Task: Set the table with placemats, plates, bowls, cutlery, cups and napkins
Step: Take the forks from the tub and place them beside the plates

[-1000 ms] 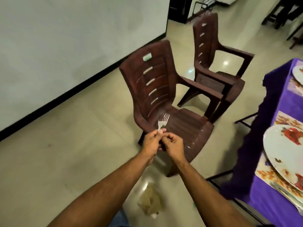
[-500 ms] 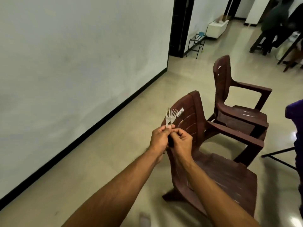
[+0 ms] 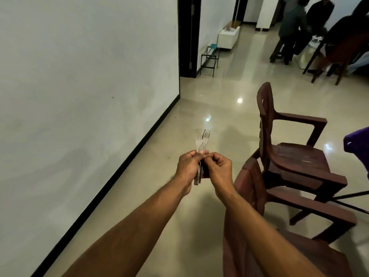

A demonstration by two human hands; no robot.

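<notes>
Two metal forks (image 3: 202,139) stand upright in front of me, tines up and side by side. My left hand (image 3: 189,166) grips their handles, thumb on top. My right hand (image 3: 218,169) sits close against it on the right, fingers curled and pinching at the same handles. The handle ends poke out below my left hand. A corner of the purple tablecloth (image 3: 358,143) shows at the right edge; the set table itself is out of view.
Two dark brown plastic armchairs stand to my right, the nearer chair (image 3: 259,196) just below my right arm, the farther chair (image 3: 287,152) behind it. A white wall runs along the left. People sit at a table (image 3: 319,33) far back right. Shiny tiled floor ahead.
My view has lifted and swung away from the table; the plates and placemats have left the frame. Both hands keep holding the forks the same way, now over open floor left of the chairs.
</notes>
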